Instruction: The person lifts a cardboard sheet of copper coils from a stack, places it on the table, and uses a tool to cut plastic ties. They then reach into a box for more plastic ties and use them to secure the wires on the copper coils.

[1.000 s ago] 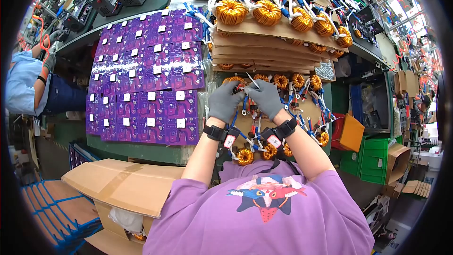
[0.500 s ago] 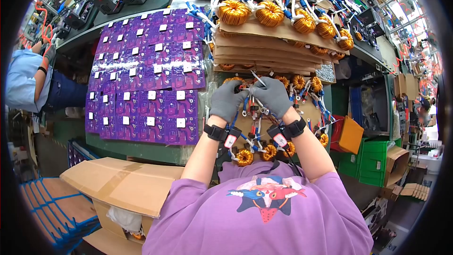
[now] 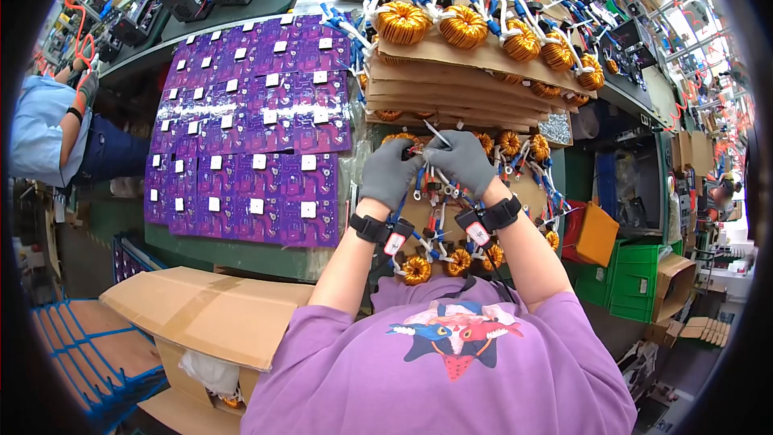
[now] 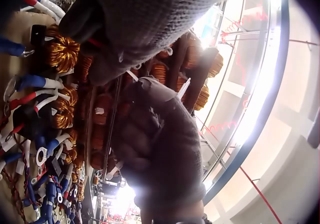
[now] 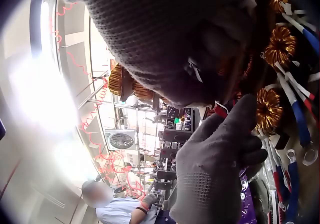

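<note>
Both hands wear grey gloves and meet over the front layer of copper coils. My left hand (image 3: 390,174) has its fingertips at a coil (image 3: 400,138) and its leads at the layer's back left. Close beside it, my right hand (image 3: 462,163) pinches a thin white strip (image 3: 437,132) that points up and to the left. In the left wrist view the right hand (image 4: 162,134) has curled fingers, with the white strip (image 4: 184,89) beyond them. The left hand (image 5: 215,159) reaches up to thin wires in the right wrist view. The fingertips partly hide what lies between them.
Purple circuit boards (image 3: 256,163) with white squares lie to the left. Behind the hands stands a stack of cardboard sheets (image 3: 451,89) bearing more coils. An open carton (image 3: 201,314) is at front left, green crates (image 3: 636,278) at right. Another person (image 3: 48,129) is at far left.
The right hand has shifted slightly right, and its white strip has tilted a little. The left hand has moved slightly right and stays at the same coil.
</note>
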Demonstrator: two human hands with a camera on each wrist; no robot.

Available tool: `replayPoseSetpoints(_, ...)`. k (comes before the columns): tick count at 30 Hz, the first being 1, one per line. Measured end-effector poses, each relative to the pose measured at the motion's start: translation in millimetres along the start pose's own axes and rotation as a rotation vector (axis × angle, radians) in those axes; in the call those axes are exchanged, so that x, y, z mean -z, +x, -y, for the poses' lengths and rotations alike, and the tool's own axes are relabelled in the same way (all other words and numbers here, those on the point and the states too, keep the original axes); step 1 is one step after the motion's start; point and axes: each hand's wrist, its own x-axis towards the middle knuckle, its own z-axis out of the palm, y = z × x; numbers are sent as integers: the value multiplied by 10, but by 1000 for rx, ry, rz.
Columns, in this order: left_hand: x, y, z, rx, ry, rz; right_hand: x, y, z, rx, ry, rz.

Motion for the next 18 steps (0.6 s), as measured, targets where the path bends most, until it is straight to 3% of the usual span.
replayPoseSetpoints(8,17,7,-11,4,-11,21,-42,85,-20,20,-122,15)
replayPoseSetpoints(10,-20,-7,0,22,-16,7,-152,75,-46,58,-278,-39)
replayPoseSetpoints(18,44,-16,-43,36,-36,-18,-12,12,0,21,-60,-92)
